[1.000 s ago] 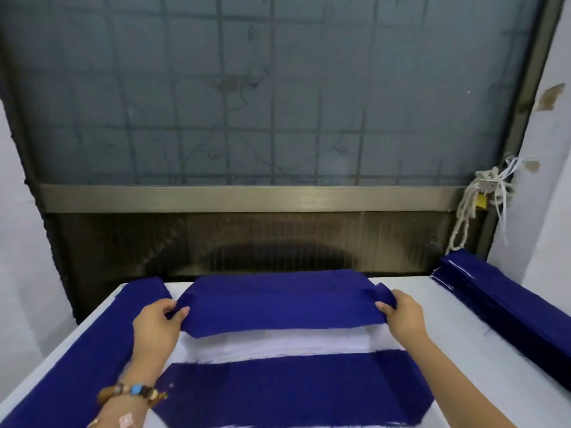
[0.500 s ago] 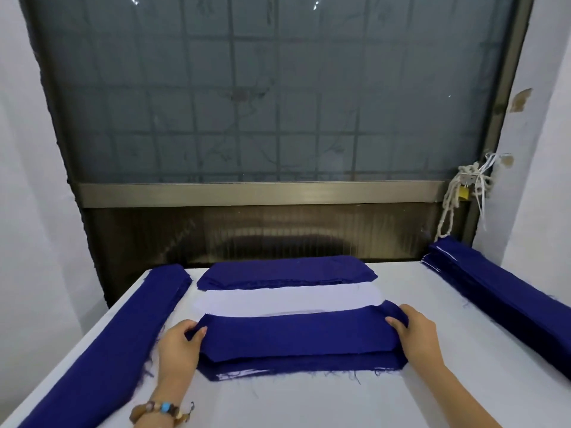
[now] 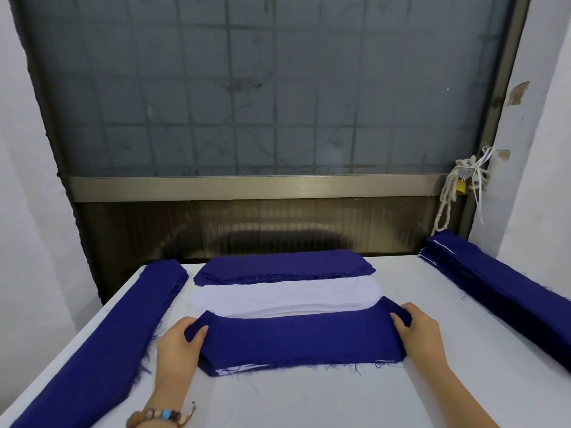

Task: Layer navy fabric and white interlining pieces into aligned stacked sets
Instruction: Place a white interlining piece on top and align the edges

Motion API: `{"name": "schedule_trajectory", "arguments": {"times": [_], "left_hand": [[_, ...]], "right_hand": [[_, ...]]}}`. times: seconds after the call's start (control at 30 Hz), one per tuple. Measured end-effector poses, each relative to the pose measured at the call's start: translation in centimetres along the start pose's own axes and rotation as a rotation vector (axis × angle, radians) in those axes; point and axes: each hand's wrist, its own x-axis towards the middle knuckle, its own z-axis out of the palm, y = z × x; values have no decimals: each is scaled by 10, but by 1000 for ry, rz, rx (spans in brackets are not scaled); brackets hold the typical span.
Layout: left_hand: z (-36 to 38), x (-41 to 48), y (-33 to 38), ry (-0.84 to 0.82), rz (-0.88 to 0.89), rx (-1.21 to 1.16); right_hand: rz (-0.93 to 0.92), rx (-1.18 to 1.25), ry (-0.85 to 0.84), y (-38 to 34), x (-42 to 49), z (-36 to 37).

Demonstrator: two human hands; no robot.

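Observation:
A navy fabric piece (image 3: 296,338) lies on top of the near layered stack (image 3: 234,369), whose white edges show at its front. My left hand (image 3: 177,347) pinches the piece's left end, and my right hand (image 3: 420,330) pinches its right end. Just behind lies a stack of white interlining pieces (image 3: 284,296). Behind that sits a stack of navy pieces (image 3: 284,265).
A long pile of navy strips (image 3: 102,344) runs along the left edge of the white table (image 3: 309,400). Another navy pile (image 3: 500,288) lies along the right side. A window frame and a wall close off the far edge.
Both hands carried the navy piece from over the far navy stack toward me and set it down on the near stack. The view tilted down slightly.

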Motion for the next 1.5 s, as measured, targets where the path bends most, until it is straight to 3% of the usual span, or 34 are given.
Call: {"name": "schedule_trajectory", "arguments": {"times": [0.3, 1.13, 1.5], "left_hand": [[-1, -1, 0, 53, -141, 37], [3, 0, -5, 90, -94, 123], [2, 2, -7, 75, -72, 227]], "right_hand": [[130, 52, -4, 0, 4, 0], [72, -130, 3, 3, 7, 5], [88, -271, 90, 5, 2, 2]]}}
